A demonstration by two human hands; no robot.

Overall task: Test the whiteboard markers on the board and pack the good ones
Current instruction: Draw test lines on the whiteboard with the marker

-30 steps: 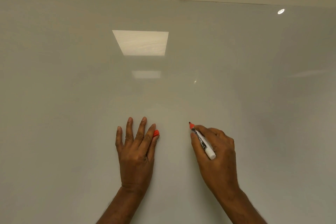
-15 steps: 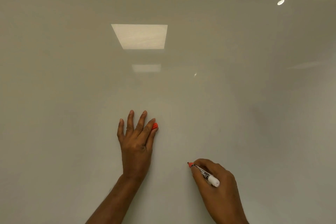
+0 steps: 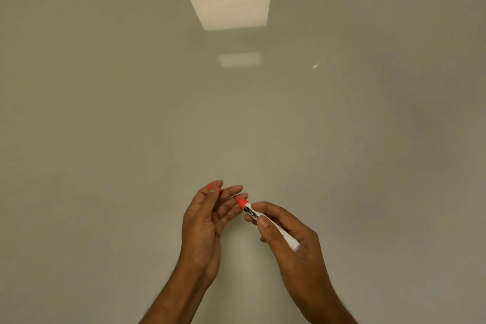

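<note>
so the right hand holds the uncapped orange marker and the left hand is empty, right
Not quite. In the head view the left hand is not empty: its fingers pinch the orange cap. The right hand does hold the uncapped orange marker.

1. Setting: an office-type room, such as a meeting room or a classroom. Which of these it is cannot be told.
2. Whiteboard [image 3: 105, 139]: a glossy, pale writing surface that fills the whole view.
3. Reflected ceiling panel [image 3: 231, 5]: a flat, square light fitting of the office kind, mirrored in the board. A fainter second panel [image 3: 239, 59] shows below it.
4. Marker [image 3: 251, 212], white-barrelled with an orange tip, and its orange cap [image 3: 210, 187]: board-writing supplies.
</note>
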